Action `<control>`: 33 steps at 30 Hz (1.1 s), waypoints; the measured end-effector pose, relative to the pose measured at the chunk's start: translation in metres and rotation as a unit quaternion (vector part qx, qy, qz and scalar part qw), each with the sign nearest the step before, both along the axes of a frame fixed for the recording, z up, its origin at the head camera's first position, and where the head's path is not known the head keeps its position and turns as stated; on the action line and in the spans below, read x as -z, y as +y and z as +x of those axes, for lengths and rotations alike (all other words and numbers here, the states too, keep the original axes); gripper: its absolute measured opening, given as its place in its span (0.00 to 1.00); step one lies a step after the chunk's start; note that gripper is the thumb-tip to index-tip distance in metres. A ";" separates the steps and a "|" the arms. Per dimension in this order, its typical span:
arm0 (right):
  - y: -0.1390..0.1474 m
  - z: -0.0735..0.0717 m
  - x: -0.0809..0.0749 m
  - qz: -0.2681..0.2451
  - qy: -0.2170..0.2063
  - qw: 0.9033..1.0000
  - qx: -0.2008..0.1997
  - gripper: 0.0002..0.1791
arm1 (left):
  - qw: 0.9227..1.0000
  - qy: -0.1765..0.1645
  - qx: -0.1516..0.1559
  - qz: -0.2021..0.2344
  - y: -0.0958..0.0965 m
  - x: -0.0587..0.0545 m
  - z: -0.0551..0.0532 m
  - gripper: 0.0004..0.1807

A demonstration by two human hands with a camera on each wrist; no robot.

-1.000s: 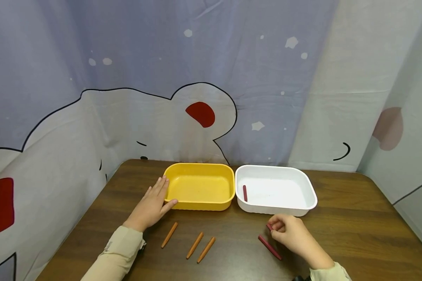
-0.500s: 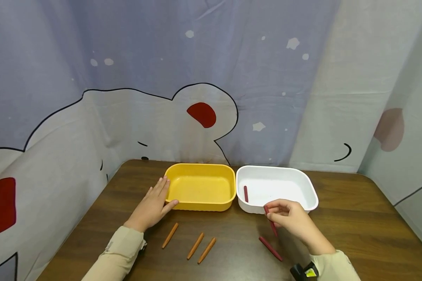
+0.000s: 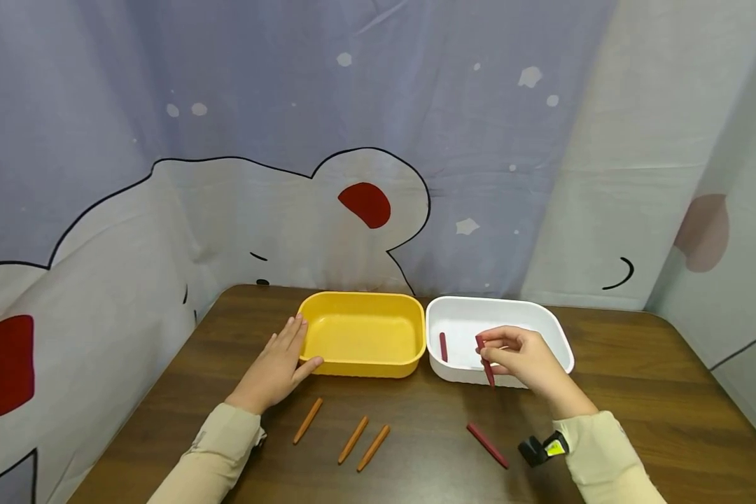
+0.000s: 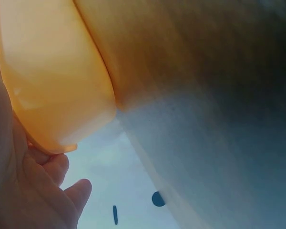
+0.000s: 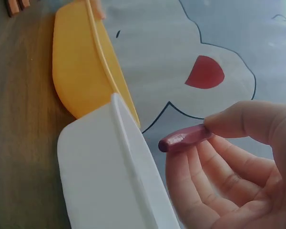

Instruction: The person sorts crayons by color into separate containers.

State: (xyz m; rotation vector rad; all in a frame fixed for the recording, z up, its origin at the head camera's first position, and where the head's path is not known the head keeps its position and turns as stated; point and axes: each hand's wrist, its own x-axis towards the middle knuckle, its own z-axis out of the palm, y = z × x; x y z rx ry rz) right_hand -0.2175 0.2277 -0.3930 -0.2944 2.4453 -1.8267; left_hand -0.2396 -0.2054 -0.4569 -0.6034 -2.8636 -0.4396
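Note:
My right hand (image 3: 532, 360) pinches a dark red crayon (image 3: 488, 372) between thumb and fingers, over the front of the white plastic tray (image 3: 460, 374). In the right wrist view the crayon (image 5: 183, 139) sticks out past the fingertips, beside the tray's rim. A second dark red crayon (image 3: 443, 346) lies inside that tray, at its left end. Another dark red crayon (image 3: 488, 446) rests on the table in front. My left hand (image 3: 274, 367) has its fingers extended against the left end of the yellow tray (image 3: 362, 369), which has nothing inside.
Three orange-brown crayons, among them a left one (image 3: 307, 421) and a right one (image 3: 374, 448), lie in front of the yellow tray on the wooden table (image 3: 428, 434). Both trays stand side by side. A printed curtain (image 3: 277, 224) hangs behind the table.
My right hand has lifted the dark red crayon off the table and carried it up and forward, over the white tray's front edge. The left hand stays at the yellow tray.

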 end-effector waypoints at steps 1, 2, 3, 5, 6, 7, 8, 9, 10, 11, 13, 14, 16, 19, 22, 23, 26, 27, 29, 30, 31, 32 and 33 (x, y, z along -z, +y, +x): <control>0.000 -0.003 -0.001 -0.001 0.000 1.000 0.004 0.20 | 1.000 0.000 0.000 0.001 0.000 0.000 0.000 0.46; 0.000 -0.006 -0.001 0.001 0.000 1.000 0.008 0.19 | 1.000 0.000 0.000 0.001 0.000 0.000 0.000 0.46; -0.001 -0.009 -0.001 0.002 0.000 1.000 0.013 0.19 | 1.000 0.000 -0.001 0.001 0.000 -0.001 0.000 0.46; -0.001 -0.015 -0.001 0.006 0.001 1.000 0.020 0.19 | 1.000 -0.001 -0.001 0.001 0.000 -0.001 0.000 0.46; -0.002 -0.018 0.000 0.008 0.002 1.000 0.023 0.19 | 1.000 -0.002 -0.002 0.001 0.000 -0.001 0.000 0.46; -0.003 -0.021 0.001 0.007 0.000 1.000 0.027 0.19 | 1.000 -0.003 -0.002 0.001 0.000 -0.002 0.000 0.46; -0.004 -0.024 0.002 0.007 -0.001 1.000 0.030 0.19 | 1.000 -0.004 -0.002 0.001 0.000 -0.002 0.000 0.46; -0.005 -0.027 0.003 0.004 -0.003 0.999 0.033 0.19 | 1.000 -0.004 -0.003 0.001 0.000 -0.002 0.001 0.46; -0.006 -0.030 0.004 0.002 -0.005 0.999 0.036 0.19 | 1.000 -0.005 -0.003 0.001 0.000 -0.002 0.001 0.46; -0.007 -0.032 0.005 0.002 -0.006 0.999 0.039 0.19 | 1.000 -0.005 -0.002 0.001 0.000 -0.002 0.001 0.46; -0.008 -0.038 0.009 0.003 -0.010 0.999 0.044 0.19 | 1.000 -0.004 -0.002 0.001 0.000 -0.002 0.000 0.46; -0.009 -0.041 0.011 0.006 -0.011 0.999 0.046 0.19 | 1.000 -0.004 -0.002 0.000 0.000 -0.002 0.000 0.46; -0.011 -0.047 0.015 0.014 -0.014 0.998 0.051 0.19 | 1.000 -0.004 -0.002 -0.001 0.000 -0.001 0.000 0.46; -0.014 -0.055 0.022 0.032 -0.020 0.997 0.061 0.18 | 1.000 -0.005 -0.002 0.000 0.001 -0.001 0.000 0.46; -0.018 -0.061 0.026 0.054 -0.029 0.996 0.072 0.17 | 1.000 -0.006 -0.002 0.002 0.000 -0.001 0.000 0.46; -0.019 -0.063 0.027 0.062 -0.033 0.995 0.077 0.16 | 1.000 -0.006 -0.001 0.003 0.000 -0.001 0.000 0.46; -0.022 -0.069 0.030 0.091 -0.037 0.991 0.091 0.15 | 1.000 -0.005 -0.002 0.002 0.000 -0.001 0.001 0.46; -0.023 -0.071 0.031 0.099 -0.038 0.990 0.097 0.14 | 1.000 -0.005 -0.002 0.001 0.000 -0.001 0.001 0.46; -0.023 -0.075 0.033 0.118 -0.039 0.986 0.107 0.14 | 1.000 -0.004 -0.002 0.003 0.000 -0.002 0.002 0.46; -0.023 -0.076 0.034 0.125 -0.039 0.985 0.109 0.14 | 1.000 -0.004 -0.001 0.003 0.000 -0.002 0.002 0.46; -0.024 -0.077 0.035 0.133 -0.039 0.984 0.110 0.13 | 1.000 -0.003 -0.001 0.003 0.000 -0.002 0.002 0.46; -0.024 -0.078 0.035 0.140 -0.039 0.983 0.110 0.13 | 1.000 -0.002 -0.001 0.003 0.001 -0.002 0.002 0.46; -0.024 -0.078 0.036 0.147 -0.041 0.982 0.112 0.12 | 1.000 -0.001 -0.001 0.003 0.001 -0.003 0.002 0.46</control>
